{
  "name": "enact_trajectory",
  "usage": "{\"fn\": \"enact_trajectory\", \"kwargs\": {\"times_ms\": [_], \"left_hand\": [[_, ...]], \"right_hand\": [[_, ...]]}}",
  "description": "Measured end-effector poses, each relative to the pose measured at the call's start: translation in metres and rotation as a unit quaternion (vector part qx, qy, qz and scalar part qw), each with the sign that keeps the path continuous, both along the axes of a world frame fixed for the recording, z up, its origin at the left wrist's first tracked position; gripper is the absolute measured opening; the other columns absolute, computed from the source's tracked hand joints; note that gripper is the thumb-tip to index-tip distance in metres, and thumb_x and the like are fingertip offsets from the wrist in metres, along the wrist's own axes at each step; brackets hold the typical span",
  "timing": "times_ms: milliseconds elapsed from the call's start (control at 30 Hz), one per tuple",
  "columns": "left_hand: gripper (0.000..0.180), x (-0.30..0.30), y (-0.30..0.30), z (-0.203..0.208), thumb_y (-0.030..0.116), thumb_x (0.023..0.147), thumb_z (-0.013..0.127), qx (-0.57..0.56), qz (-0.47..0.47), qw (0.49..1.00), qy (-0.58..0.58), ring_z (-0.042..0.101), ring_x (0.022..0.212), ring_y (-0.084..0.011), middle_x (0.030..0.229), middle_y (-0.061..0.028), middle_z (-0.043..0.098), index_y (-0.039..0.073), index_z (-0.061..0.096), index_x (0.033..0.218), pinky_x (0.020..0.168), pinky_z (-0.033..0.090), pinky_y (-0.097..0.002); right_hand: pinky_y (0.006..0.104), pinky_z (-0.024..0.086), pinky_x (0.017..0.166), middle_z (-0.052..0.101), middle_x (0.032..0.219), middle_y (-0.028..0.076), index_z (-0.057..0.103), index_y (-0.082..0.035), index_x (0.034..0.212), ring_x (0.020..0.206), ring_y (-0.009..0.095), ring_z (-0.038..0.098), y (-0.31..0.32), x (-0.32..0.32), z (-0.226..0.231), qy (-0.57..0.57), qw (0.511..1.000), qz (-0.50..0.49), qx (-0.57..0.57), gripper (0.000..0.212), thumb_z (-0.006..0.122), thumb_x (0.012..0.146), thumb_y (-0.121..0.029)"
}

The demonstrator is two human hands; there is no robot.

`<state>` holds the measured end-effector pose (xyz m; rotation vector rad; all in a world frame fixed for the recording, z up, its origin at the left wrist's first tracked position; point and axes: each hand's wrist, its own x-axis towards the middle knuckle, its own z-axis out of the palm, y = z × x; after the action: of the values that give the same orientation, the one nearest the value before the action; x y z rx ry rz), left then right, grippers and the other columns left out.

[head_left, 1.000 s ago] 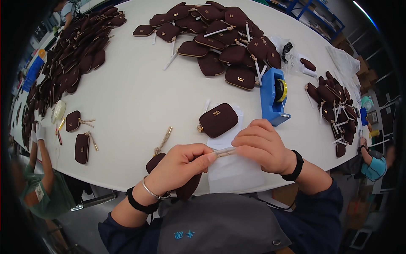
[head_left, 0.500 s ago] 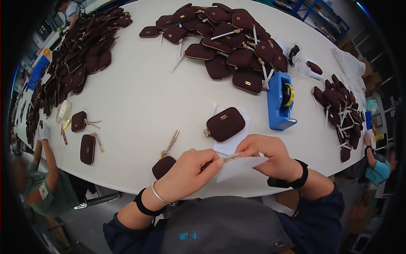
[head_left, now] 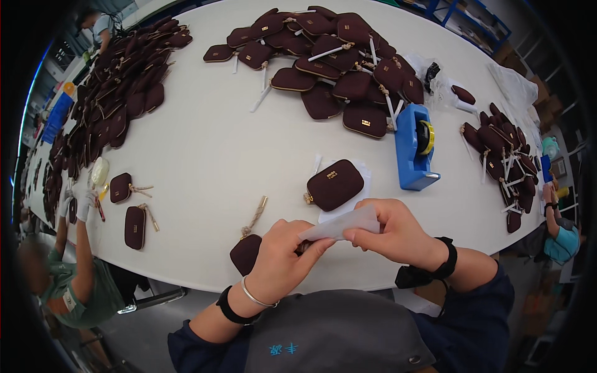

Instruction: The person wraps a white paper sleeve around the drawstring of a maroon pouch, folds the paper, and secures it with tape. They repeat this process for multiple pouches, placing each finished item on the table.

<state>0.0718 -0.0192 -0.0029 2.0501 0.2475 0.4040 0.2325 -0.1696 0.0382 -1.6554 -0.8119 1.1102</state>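
Observation:
A small white sheet of paper [head_left: 343, 225] is pinched between my left hand [head_left: 285, 252] and my right hand [head_left: 398, 233], just above the table's near edge. Something small and dark shows under the paper by my left fingers; most of it is hidden. Beyond my hands, a dark maroon zip pouch [head_left: 336, 185] lies on several white sheets [head_left: 363, 193]. Left of my left hand, another pouch [head_left: 244, 253] is partly covered by that hand, its beige rope pull [head_left: 256, 214] with a gold tip pointing away from me.
A blue tape dispenser [head_left: 410, 152] stands right of the sheets. Piles of maroon pouches lie at the back [head_left: 323, 62], left [head_left: 112, 93] and right [head_left: 504, 155]. Two pouches [head_left: 134, 227] sit to the left. A gloved co-worker [head_left: 78, 273] is at left, another person [head_left: 559, 239] at right.
The paper has been lifted and folded over, from hanging below my fingers to standing above them. The cord-like piece seen between my fingertips earlier is now covered.

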Motion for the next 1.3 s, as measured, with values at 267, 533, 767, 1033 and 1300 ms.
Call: {"fn": "enact_trajectory", "kwargs": {"times_ms": [267, 533, 767, 1033, 1300], "left_hand": [[0.007, 0.003, 0.000, -0.002, 0.007, 0.080, 0.074, 0.042, 0.010, 0.996, -0.073, 0.051, 0.063, -0.0183, 0.072, -0.0006, 0.063, 0.008, 0.069, 0.085, 0.067, 0.034, -0.0315], [0.008, 0.001, 0.000, 0.003, 0.009, 0.083, 0.073, 0.064, 0.017, 0.996, -0.062, 0.051, 0.064, -0.0200, 0.074, -0.0025, 0.060, 0.007, 0.065, 0.086, 0.067, 0.033, -0.0332], [0.004, -0.001, 0.001, 0.001, 0.010, 0.088, 0.067, 0.040, -0.040, 0.997, -0.048, 0.052, 0.065, -0.0216, 0.073, -0.0033, 0.059, 0.008, 0.064, 0.086, 0.072, 0.036, -0.0336], [0.002, -0.005, -0.001, 0.001, 0.008, 0.088, 0.066, 0.052, -0.013, 0.996, -0.072, 0.057, 0.069, -0.0199, 0.077, -0.0018, 0.066, 0.008, 0.067, 0.086, 0.072, 0.038, -0.0318], [0.005, -0.004, -0.002, 0.005, 0.009, 0.085, 0.071, -0.045, 0.024, 0.998, -0.031, 0.052, 0.067, -0.0212, 0.073, -0.0032, 0.064, 0.006, 0.067, 0.085, 0.068, 0.039, -0.0333]], "right_hand": [[0.0218, 0.047, 0.058, 0.064, 0.083, 0.004, 0.063, 0.000, 0.092, 0.069, 0.006, 0.060, -0.005, 0.000, -0.003, 0.016, 0.999, 0.008, 0.039, 0.009, 0.069, 0.089, -0.006], [0.0217, 0.049, 0.055, 0.066, 0.075, 0.003, 0.066, 0.000, 0.099, 0.063, 0.007, 0.061, -0.005, 0.009, 0.001, 0.108, 0.992, 0.040, -0.050, 0.016, 0.068, 0.092, -0.014], [0.0224, 0.051, 0.056, 0.066, 0.075, 0.004, 0.065, 0.001, 0.098, 0.063, 0.009, 0.063, -0.004, 0.005, 0.006, 0.143, 0.986, 0.038, -0.079, 0.014, 0.066, 0.093, -0.013], [0.0268, 0.053, 0.065, 0.067, 0.079, 0.009, 0.062, 0.003, 0.089, 0.069, 0.013, 0.064, -0.004, 0.004, 0.000, 0.170, 0.985, 0.018, -0.036, 0.008, 0.066, 0.092, -0.004], [0.0266, 0.052, 0.067, 0.067, 0.083, 0.010, 0.064, 0.003, 0.094, 0.072, 0.013, 0.064, -0.009, -0.004, 0.001, 0.160, 0.985, -0.051, 0.039, 0.008, 0.067, 0.091, -0.004]]}}
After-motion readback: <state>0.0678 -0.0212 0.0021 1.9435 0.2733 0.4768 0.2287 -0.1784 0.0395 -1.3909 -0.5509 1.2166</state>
